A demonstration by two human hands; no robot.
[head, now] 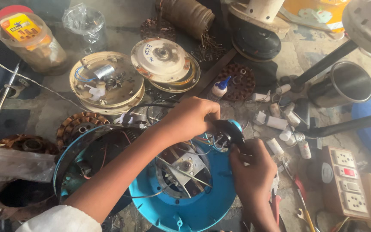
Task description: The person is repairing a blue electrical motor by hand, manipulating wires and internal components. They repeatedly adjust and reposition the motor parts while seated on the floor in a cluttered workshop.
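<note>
The fan housing (194,206) is smooth blue plastic with a slight gloss. The motor plate (187,165) inside it looks like dull grey metal. The cup (344,83) is shiny polished steel. The jar (28,41) is clear plastic. The floor (44,111) looks rough and dusty.

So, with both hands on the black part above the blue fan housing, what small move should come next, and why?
Probably keep the right hand steady on the black part while the left hand works the coloured wires, since they hang loose over the blue fan housing.
</note>
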